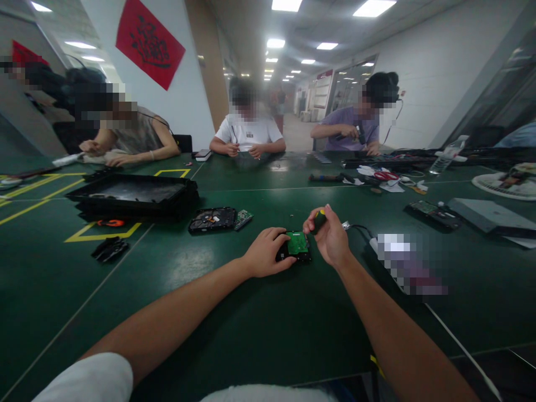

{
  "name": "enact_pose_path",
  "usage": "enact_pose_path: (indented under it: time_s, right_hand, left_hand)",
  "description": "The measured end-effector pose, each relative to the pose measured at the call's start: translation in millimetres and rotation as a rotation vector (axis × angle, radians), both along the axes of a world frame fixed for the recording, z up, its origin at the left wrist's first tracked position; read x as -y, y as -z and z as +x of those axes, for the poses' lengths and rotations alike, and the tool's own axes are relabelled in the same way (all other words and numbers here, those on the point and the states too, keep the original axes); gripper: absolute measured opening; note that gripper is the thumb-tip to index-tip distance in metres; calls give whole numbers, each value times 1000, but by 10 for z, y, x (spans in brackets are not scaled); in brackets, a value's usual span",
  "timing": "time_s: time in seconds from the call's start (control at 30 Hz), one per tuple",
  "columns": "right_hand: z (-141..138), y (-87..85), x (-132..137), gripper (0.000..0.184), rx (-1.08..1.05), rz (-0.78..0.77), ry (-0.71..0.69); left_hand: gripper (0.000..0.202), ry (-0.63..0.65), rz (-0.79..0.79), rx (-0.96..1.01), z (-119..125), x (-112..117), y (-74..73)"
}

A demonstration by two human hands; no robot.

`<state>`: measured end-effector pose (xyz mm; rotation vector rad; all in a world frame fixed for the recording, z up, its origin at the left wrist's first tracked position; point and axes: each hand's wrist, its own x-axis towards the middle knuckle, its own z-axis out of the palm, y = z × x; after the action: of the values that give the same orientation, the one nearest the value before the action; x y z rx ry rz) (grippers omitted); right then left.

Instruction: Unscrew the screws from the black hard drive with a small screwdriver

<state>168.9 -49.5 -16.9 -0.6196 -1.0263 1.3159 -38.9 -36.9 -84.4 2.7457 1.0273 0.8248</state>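
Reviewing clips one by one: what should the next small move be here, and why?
Probably settle the screwdriver on the drive before turning it: the right hand holds it near the drive's right edge, the left hand steadies the drive, green circuit board up, and whether the tip touches can't be made out.

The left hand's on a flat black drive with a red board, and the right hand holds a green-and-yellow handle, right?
Nearly! The flat circuit board is green, not red, as the head view shows; the rest is right.
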Motion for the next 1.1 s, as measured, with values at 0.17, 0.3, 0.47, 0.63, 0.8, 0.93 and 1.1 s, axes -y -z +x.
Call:
enact_pose_path:
  time_s: [0.17, 0.3, 0.47, 0.63, 0.8, 0.93, 1.1]
  right_hand:
    - [6, 30, -19, 43, -11, -14, 32]
    - [16, 49, -28, 35, -3, 11, 46]
    - [30, 53, -29, 28, 23, 66, 37]
    - [35, 65, -32, 24, 73, 122, 73]
    - [37, 73, -27, 23, 92, 108, 70]
    - [41, 70, -29, 24, 23, 85, 78]
    - [60, 53, -29, 27, 9, 74, 38]
  left_hand:
    - [59, 6, 3, 2, -1, -7, 7]
    - [59, 4, 3, -5, -3, -6, 4]
    - [60, 1, 6, -11, -4, -13, 14]
    - [60, 3, 9, 2, 3, -16, 30]
    - [59, 6, 9, 13, 10, -18, 40]
    - [61, 2, 13, 4, 9, -28, 50]
    - [61, 4, 11, -11, 8, -27, 47]
